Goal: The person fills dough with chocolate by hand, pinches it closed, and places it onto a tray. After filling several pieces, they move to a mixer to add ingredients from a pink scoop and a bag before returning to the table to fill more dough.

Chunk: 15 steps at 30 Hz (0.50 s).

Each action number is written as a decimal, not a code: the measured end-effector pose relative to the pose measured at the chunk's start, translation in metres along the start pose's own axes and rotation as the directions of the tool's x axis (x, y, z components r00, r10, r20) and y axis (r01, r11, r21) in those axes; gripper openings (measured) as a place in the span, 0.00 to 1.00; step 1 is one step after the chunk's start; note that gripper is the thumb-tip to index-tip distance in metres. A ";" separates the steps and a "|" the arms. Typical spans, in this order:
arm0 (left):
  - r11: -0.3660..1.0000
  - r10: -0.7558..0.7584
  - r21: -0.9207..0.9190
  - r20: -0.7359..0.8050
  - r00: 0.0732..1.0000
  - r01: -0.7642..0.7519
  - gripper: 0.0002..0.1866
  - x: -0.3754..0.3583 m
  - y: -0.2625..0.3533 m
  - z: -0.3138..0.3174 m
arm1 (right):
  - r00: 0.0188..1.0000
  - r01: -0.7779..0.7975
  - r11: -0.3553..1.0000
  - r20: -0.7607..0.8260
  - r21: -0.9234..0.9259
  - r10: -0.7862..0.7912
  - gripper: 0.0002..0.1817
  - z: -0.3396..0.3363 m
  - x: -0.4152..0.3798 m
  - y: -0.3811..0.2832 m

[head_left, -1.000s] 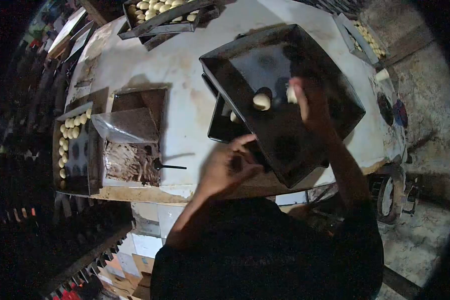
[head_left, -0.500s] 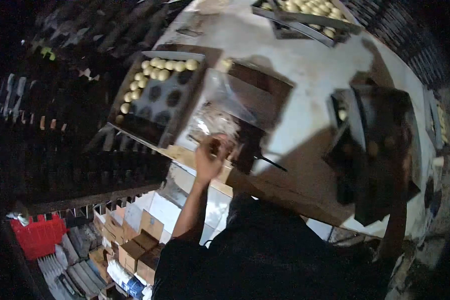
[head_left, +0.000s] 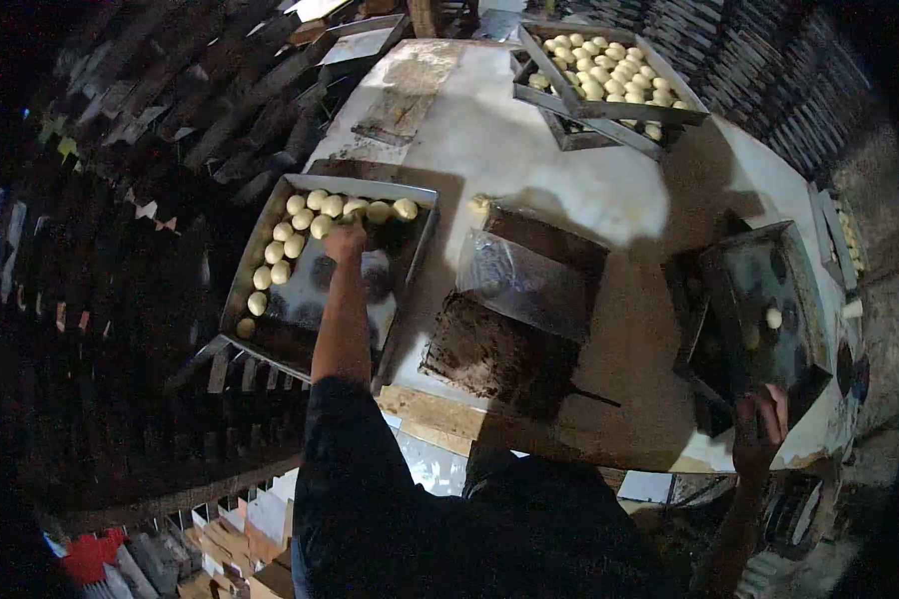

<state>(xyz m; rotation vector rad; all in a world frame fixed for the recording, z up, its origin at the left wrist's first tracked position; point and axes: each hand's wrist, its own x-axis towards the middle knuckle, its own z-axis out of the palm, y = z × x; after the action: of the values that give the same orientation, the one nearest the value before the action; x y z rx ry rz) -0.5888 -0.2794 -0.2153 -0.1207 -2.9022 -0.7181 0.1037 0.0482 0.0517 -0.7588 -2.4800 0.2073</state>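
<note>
My left hand (head_left: pixel 345 243) reaches over the left metal tray (head_left: pixel 428 225), its fingers closed at the rows of pale dough balls (head_left: pixel 321 227). The fingertips point away, so whatever they hold is hidden. Round dark marks show on the tray floor beside the hand. At the near edge of the right metal tray (head_left: pixel 814 270), my right hand (head_left: pixel 760 427) is partly in shadow, with thumb and fingers apart and nothing seen between them. One pale dough ball (head_left: pixel 774 318) sits in that tray.
Between the trays lie a clear plastic sheet (head_left: pixel 529 285) and a dark, crusted board (head_left: pixel 489 344). A small dough piece (head_left: pixel 480 204) is above them. Stacked trays of dough balls (head_left: pixel 694 116) stand at the far side; slatted racks (head_left: pixel 809 90) flank the table. Cardboard boxes (head_left: pixel 225 544) lie below left.
My left hand has moved from beside the plastic sheet to the left tray. My right hand shows at the right tray's near edge, out of deep shadow. The view has shifted, so the table appears lower.
</note>
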 end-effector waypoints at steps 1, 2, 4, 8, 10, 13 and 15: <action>0.996 0.071 -0.049 -0.072 0.995 -0.074 0.28 -0.003 -0.002 0.009 | 0.999 0.053 0.998 -0.001 -0.014 -0.053 0.09 -0.003 0.000 0.000; 0.844 0.316 -0.301 -0.390 0.865 -0.444 0.22 -0.049 0.050 -0.044 | 0.999 0.046 0.997 0.009 0.065 -0.046 0.08 0.000 0.002 -0.004; 0.713 0.241 -0.578 -0.330 0.913 -0.397 0.16 -0.130 0.125 -0.110 | 0.999 0.043 0.973 0.016 0.226 -0.048 0.08 0.015 0.008 -0.021; 0.476 0.518 -0.757 -0.170 0.838 -0.448 0.39 -0.301 0.222 -0.176 | 0.980 -0.144 0.767 0.197 0.625 0.024 0.11 0.075 0.012 -0.064; 0.454 0.650 -0.837 0.076 0.756 -0.306 0.46 -0.375 0.258 -0.196 | 0.886 -0.380 0.502 0.461 0.777 -0.042 0.12 0.090 0.014 -0.070; 0.450 0.830 -0.788 0.196 0.521 -0.420 0.51 -0.434 0.295 -0.221 | 0.882 -0.418 0.283 0.461 0.863 -0.103 0.15 0.082 0.021 -0.075; 0.460 0.766 -0.701 0.002 0.643 -0.545 0.48 -0.455 0.303 -0.227 | 0.938 -0.188 0.352 0.274 0.917 -0.211 0.21 0.049 0.037 -0.073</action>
<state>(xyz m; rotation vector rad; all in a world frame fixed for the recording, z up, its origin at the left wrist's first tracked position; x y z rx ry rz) -0.0779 -0.1375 0.0472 -1.5063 -2.2993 -1.5742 0.0168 0.0090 0.0480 -0.1502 -2.0617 1.7538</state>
